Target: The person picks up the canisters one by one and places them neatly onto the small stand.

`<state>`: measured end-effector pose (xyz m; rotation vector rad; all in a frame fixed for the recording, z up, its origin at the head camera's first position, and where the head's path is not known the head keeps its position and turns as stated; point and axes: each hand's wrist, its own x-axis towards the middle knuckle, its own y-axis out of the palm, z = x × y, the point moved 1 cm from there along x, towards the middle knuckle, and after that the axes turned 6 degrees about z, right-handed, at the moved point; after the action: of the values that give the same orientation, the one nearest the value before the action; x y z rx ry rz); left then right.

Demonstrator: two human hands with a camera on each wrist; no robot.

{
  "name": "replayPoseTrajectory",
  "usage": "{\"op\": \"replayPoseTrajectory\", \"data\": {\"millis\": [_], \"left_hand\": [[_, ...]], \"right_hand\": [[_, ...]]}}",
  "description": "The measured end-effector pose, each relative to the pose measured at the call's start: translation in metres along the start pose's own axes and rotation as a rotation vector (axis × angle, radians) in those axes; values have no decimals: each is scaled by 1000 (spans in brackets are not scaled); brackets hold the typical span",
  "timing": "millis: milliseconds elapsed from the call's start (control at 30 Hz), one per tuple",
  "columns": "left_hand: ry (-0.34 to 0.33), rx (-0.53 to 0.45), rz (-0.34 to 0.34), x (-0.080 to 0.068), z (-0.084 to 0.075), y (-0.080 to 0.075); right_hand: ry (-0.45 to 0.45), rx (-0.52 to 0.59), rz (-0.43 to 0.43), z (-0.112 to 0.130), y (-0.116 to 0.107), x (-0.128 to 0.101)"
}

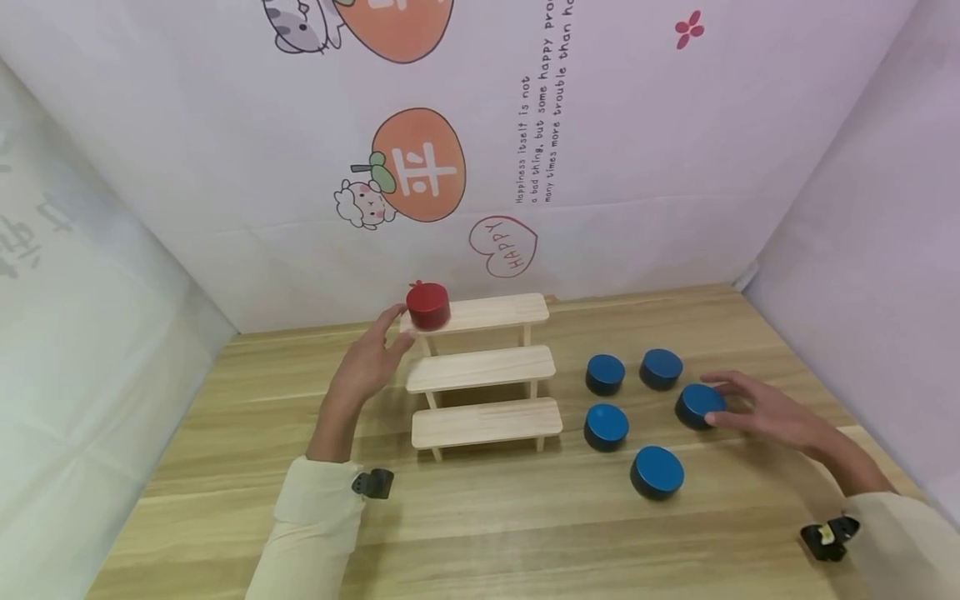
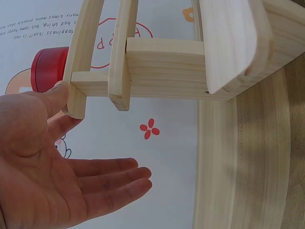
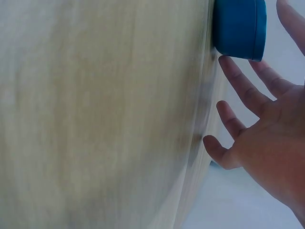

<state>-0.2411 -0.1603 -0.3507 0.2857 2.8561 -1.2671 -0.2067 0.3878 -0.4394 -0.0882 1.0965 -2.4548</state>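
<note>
Cream sleeves, creased; small black device at each

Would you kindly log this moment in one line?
left hand: beside red tin, wooden stand's top tier; right hand: fingers around blue tin, tabletop; four other blue tins: tabletop

Smooth wooden rack, glossy red container

The left hand shows its palm, three fingers extended and apart from the pale wooden stepped stand. Its thumb lies at the end of one board, beside a red cylinder; contact is unclear. Behind hangs a white printed sheet with a red four-petalled flower, a partly covered red outline and inverted lettering. Wood-grain tabletop fills the lower right.
</note>
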Motion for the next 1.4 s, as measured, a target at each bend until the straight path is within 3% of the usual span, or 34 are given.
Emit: {"op": "replayPoseTrajectory", "data": {"millis": [733, 1400], "left_hand": [[-11, -4, -9, 0, -1, 1], [-4, -14, -8, 0, -1, -1]], "right_hand": [[8, -71, -26, -1, 5, 9], [-6, -101, -57, 23, -5, 10]]}}
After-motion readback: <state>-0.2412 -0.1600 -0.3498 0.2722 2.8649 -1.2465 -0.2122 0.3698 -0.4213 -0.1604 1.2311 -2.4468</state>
